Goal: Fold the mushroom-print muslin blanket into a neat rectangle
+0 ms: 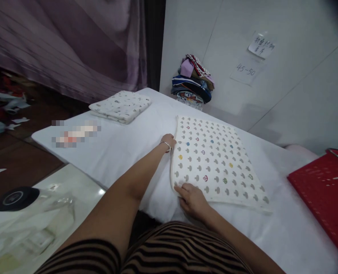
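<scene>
A white cloth printed with grey and coloured mushrooms [214, 160] lies folded flat on the white-covered table [123, 152]. At the middle of its left edge, my left hand [169, 141], with a bracelet at the wrist, is closed on the fabric; some of its fingertips are hidden. My right hand [194, 199] grips the near left corner, with the thumb side toward the edge. Farther left on the same table sits a second folded white cloth with small dark prints [121, 106], apart from both hands.
Against the wall stands a stack of folded clothes [191, 83]. A red bag or box [322, 190] is at the right edge. To the lower left, a black cap [17, 198] and clear plastic wrapping [43, 232] lie on a pale surface. A purple curtain [86, 42] hangs behind.
</scene>
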`<state>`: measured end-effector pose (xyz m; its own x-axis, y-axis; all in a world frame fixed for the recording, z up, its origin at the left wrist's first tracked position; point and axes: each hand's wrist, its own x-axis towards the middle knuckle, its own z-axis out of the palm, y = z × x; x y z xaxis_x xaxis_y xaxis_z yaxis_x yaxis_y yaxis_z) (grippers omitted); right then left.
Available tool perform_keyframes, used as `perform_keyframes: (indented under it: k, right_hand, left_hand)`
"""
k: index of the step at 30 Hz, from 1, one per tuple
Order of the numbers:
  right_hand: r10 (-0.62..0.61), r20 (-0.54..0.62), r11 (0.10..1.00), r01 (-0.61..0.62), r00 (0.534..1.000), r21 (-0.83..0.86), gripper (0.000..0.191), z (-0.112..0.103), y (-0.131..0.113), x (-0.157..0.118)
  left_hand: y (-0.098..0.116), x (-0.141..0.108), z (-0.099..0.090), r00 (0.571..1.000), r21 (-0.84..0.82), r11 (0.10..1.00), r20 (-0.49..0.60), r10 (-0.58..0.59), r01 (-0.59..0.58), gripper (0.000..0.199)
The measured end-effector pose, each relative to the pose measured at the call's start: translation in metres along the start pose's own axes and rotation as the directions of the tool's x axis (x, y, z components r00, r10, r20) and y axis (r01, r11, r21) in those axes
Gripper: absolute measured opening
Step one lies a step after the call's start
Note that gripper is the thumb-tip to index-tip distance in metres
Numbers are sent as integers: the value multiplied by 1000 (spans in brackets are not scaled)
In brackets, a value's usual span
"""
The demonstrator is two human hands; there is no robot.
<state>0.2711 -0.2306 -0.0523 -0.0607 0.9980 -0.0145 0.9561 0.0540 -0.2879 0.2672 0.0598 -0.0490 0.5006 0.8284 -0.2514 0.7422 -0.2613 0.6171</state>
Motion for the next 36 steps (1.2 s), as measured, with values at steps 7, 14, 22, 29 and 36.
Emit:
perform_keyframes:
  k: [7,14,22,29,36]
  right_hand:
    - [27,10,1000,-27,1000,8,46,-2,-3,-1]
    - [43,-15,998,-42,999,37,43,-4,-4,-2]
    - [2,-83,999,2,997,50,41,-1,0,-4]
    - [-4,-105,999,7,994,36,42,2,-1,-3]
    - [2,-103,1000,1,995,26,43,3,-2,-3]
  left_hand:
    - [0,-16,-1,1000,-57,998,-13,-7,6,47]
    - [-18,-58,0,974,-326,932,205,-94,158,35]
    - [-31,-87,-3,984,-310,946,173,-46,98,19]
    - [-18,-86,-9,988,-72,993,133,-80,90,37]
    - [-14,-64,-3,989,-71,994,126,-79,89,39]
